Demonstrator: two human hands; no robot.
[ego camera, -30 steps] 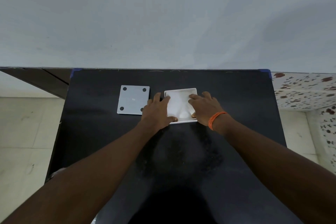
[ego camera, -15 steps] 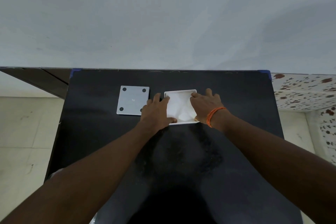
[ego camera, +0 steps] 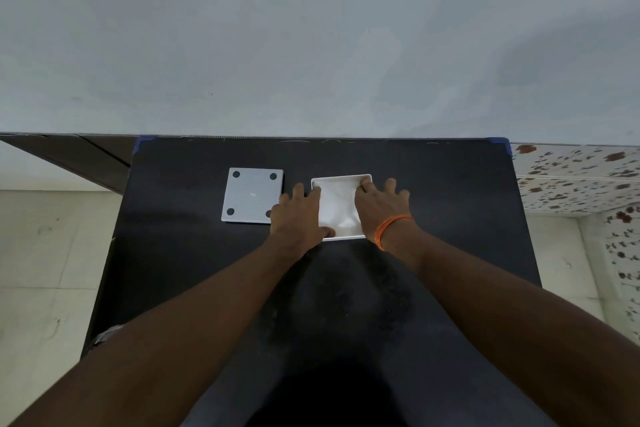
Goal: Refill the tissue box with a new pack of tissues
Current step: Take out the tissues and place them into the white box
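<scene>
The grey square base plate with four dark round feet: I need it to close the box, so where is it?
In the head view, the grey square base plate lies flat on the black table, just left of the white tissue box, beside the left hand.

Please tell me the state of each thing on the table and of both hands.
tissue box: open, tissues inside.
tissues: white, lying in the box.
base plate: off, lying flat left of the box.
left hand: pressing the tissues.
right hand: pressing the tissues.
</scene>
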